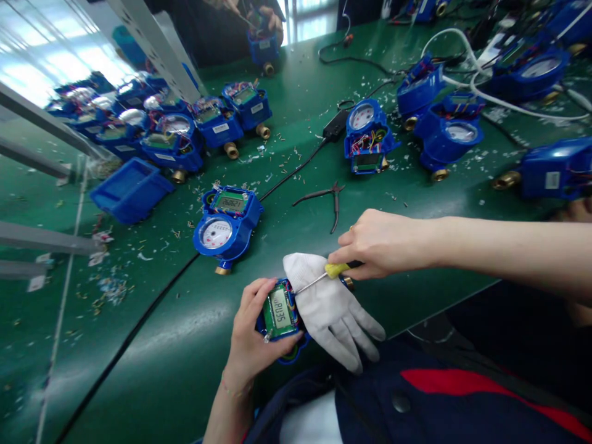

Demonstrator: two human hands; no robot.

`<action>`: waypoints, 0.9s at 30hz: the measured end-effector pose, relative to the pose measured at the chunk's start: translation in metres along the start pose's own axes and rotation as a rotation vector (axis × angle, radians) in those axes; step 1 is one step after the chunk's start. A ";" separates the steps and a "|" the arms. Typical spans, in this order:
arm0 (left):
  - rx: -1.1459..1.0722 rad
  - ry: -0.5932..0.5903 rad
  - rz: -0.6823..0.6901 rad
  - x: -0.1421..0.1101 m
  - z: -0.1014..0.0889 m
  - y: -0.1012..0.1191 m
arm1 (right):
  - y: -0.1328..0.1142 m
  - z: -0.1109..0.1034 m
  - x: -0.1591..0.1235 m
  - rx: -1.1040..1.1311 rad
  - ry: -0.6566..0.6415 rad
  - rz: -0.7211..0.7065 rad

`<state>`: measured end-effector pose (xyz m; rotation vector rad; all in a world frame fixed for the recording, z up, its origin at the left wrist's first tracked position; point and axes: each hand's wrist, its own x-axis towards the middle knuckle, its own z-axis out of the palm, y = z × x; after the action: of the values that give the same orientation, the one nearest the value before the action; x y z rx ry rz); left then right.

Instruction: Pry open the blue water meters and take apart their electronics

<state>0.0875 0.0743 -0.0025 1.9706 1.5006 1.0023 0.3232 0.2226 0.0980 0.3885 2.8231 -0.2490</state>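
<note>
Blue meter in work (pixel 279 308), at the near edge of the green table (pixel 152 382), close against the person's body; its lit display and green circuit board face up. Left hand (pixel 250 327): fingers and thumb curved around the display housing, gripping it from opposite sides. Right hand (pixel 377 246): fingers closed around the yellow-and-black handle of a screwdriver (pixel 337 269), whose shaft slants down to the housing's edge beside the wires; from where one stands, whether the tip touches cannot be told. A white glove (pixel 330 302) lies over part of the meter, under the shaft, its fingers pointing toward the person. Just beyond the right hand, pliers (pixel 333 197) lie with handles spread. To the left of the pliers, a second meter (pixel 240 234) rests, dial and display upward, with a black cable (pixel 139 327) running beneath it. Farther left stand a blue bin (pixel 132 188) and a cluster of open meters (pixel 171 139) beside a metal frame (pixel 157 49). To the right, further meters (pixel 457 132) stand near a white cable (pixel 499 102). Across the table, a co-worker's hands (pixel 272 21) are at another meter (pixel 263 46).
</note>
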 end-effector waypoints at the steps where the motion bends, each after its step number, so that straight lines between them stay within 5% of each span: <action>1: -0.012 0.008 0.001 0.000 0.000 -0.001 | 0.001 0.004 -0.001 0.002 0.021 -0.006; 9: -0.052 0.036 0.004 -0.001 0.000 -0.006 | 0.011 0.027 -0.004 -0.034 0.154 -0.055; 17: -0.062 0.014 -0.004 -0.001 0.000 -0.005 | -0.003 0.000 0.002 -0.090 -0.070 -0.004; 27: -0.138 0.013 -0.018 -0.002 0.000 -0.010 | 0.019 0.045 -0.006 -0.035 0.248 -0.100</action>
<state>0.0810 0.0757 -0.0104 1.8553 1.4138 1.0828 0.3451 0.2301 0.0548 0.2885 3.0902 -0.1825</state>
